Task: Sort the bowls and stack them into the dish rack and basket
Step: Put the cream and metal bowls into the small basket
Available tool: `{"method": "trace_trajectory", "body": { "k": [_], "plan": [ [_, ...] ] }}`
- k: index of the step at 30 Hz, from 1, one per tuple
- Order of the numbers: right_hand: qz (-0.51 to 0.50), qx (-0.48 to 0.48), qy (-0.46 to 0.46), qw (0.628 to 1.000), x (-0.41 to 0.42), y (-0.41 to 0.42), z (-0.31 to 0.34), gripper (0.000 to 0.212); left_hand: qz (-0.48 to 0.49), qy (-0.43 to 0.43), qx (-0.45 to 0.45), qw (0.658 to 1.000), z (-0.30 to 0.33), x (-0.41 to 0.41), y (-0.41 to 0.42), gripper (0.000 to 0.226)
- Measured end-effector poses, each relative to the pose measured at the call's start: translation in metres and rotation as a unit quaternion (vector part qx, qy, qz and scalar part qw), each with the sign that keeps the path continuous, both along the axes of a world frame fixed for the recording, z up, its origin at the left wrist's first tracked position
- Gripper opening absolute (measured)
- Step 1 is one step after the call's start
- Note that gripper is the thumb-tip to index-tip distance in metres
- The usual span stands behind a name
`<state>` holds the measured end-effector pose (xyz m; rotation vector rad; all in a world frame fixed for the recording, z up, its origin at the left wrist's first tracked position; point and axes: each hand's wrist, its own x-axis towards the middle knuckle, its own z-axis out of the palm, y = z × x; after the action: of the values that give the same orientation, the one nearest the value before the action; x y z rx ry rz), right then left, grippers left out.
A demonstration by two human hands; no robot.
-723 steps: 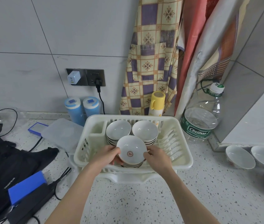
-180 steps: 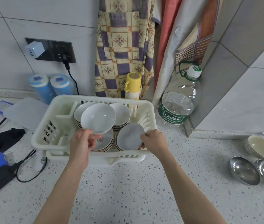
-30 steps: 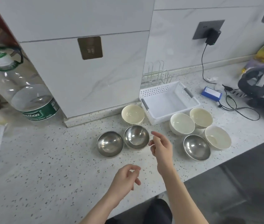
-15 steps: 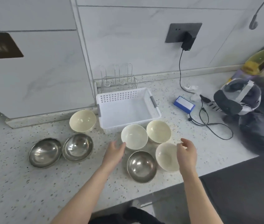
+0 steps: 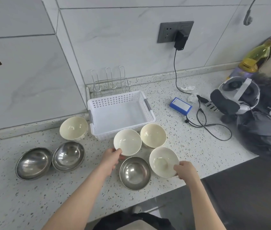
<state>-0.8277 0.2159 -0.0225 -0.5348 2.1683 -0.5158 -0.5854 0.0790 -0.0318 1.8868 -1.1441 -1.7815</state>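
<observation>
Speckled bench (image 5: 31, 205) under grey tiles; white basket (image 5: 121, 114) by the back edge. Left hand (image 5: 110, 157) and right hand (image 5: 185, 169) each grip a cream bowl.

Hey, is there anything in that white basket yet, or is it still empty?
Empty. The white basket shows only its bare floor; every cream and steel bowl sits outside it on the counter.

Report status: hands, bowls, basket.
Left hand grips cream bowl; right hand grips another. Basket empty. Steel bowl between hands; nothing blocking.
</observation>
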Motion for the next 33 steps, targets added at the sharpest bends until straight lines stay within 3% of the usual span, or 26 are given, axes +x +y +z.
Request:
{"method": "trace_trajectory", "body": {
  "k": [6, 10, 16, 26, 33],
  "plan": [
    [0.021, 0.0, 0.04, 0.999, -0.002, -0.003, 0.028, 0.021, 0.021, 0.008, -0.009, 1.0, 0.009, 0.005, 0.001, 0.017],
    [0.069, 0.035, 0.095, 0.992, -0.004, -0.014, 0.056, 0.008, 0.013, 0.028, -0.017, 0.999, 0.021, 0.018, 0.007, 0.016],
    [0.121, 0.077, 0.128, 0.981, -0.009, -0.04, 0.107, 0.012, 0.006, 0.048, -0.03, 0.998, 0.04, 0.037, 0.009, 0.015],
    [0.076, -0.121, -0.029, 0.989, 0.013, -0.109, 0.132, 0.011, 0.09, 0.117, -0.062, 0.987, 0.069, 0.061, -0.018, 0.018],
    [0.055, -0.193, -0.03, 0.979, 0.044, -0.189, 0.094, 0.021, 0.164, 0.082, -0.105, 0.977, 0.074, 0.073, -0.051, 0.018]
  ]
}}
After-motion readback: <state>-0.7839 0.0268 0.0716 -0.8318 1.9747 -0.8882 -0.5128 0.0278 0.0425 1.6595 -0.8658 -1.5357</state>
